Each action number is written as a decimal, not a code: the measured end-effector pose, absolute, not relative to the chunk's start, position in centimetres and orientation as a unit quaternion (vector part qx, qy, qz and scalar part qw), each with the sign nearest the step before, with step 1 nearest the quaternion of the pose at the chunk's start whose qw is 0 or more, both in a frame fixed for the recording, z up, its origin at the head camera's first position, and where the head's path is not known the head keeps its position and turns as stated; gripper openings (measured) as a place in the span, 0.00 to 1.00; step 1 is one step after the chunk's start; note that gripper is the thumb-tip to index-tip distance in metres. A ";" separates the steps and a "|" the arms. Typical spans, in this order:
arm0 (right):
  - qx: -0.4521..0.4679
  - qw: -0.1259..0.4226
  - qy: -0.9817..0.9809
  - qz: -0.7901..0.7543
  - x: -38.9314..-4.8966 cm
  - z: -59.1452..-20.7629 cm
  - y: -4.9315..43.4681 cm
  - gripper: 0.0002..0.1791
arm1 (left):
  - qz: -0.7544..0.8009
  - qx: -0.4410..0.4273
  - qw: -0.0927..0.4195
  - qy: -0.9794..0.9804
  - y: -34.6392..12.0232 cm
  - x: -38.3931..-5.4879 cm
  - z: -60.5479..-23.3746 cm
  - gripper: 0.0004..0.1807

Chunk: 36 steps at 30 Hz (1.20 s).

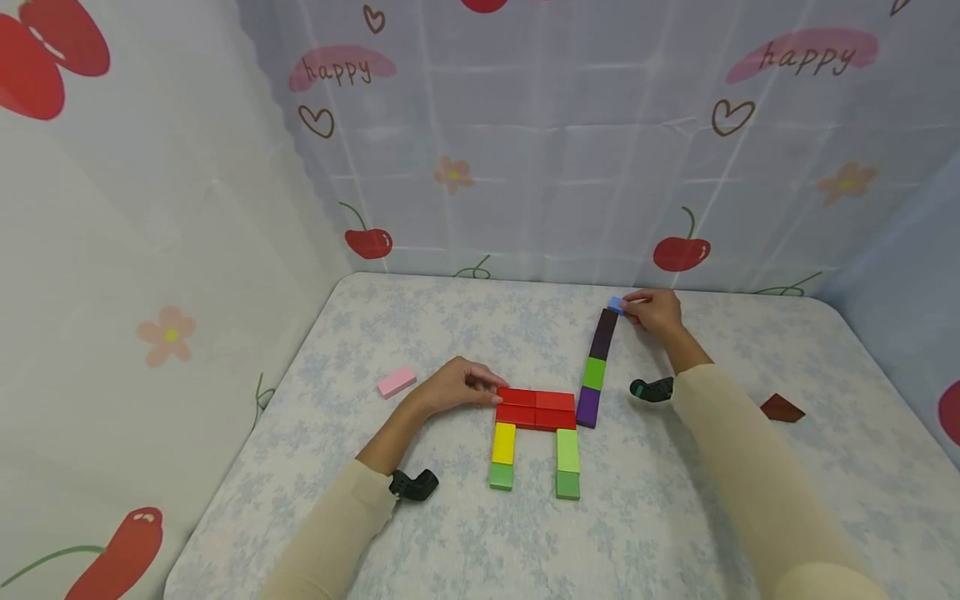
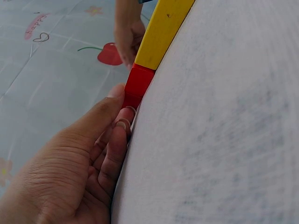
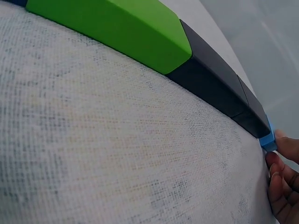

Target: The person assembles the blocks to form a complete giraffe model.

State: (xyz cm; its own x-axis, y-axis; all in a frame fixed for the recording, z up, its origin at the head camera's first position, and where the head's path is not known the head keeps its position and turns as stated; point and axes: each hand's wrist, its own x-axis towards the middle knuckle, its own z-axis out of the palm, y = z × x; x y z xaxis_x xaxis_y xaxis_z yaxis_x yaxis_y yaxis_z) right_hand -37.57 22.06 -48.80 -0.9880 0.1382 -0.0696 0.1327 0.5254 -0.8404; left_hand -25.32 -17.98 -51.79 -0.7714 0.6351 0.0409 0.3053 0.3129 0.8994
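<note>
My right hand [image 1: 654,312] pinches a small light blue block [image 1: 615,304] against the far end of a slanted line of blocks. That line runs from black blocks [image 1: 603,334] through a green block [image 1: 594,373] to a purple block [image 1: 588,407]. In the right wrist view the blue block [image 3: 268,142] touches the black end. My left hand [image 1: 459,386] holds the left end of a group of red blocks [image 1: 536,408] between thumb and fingers. Below the red group stand two legs, a yellow block [image 1: 503,443] and a light green block [image 1: 567,451], each ending in a green block.
On the table [image 1: 450,542], a pink block [image 1: 396,382] lies left of the left hand. A brown block [image 1: 782,408] lies beyond the right forearm, at the right. Black wrist cameras [image 1: 414,485] are worn on both wrists. A printed curtain [image 1: 555,167] hangs behind the table.
</note>
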 end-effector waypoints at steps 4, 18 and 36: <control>-0.073 0.002 -0.881 0.467 -37.6 -48.8 22.1 0.19 | 0.506 0.299 0.160 0.793 -18.0 -25.3 -51.7 0.13; -0.063 -0.005 -0.892 0.448 -37.4 -48.6 21.9 0.19 | 0.505 0.296 0.162 0.794 -18.0 -25.2 -51.5 0.14; -0.067 -0.009 -0.894 0.443 -37.1 -48.5 21.9 0.19 | 0.510 0.288 0.164 0.794 -18.0 -25.2 -51.5 0.13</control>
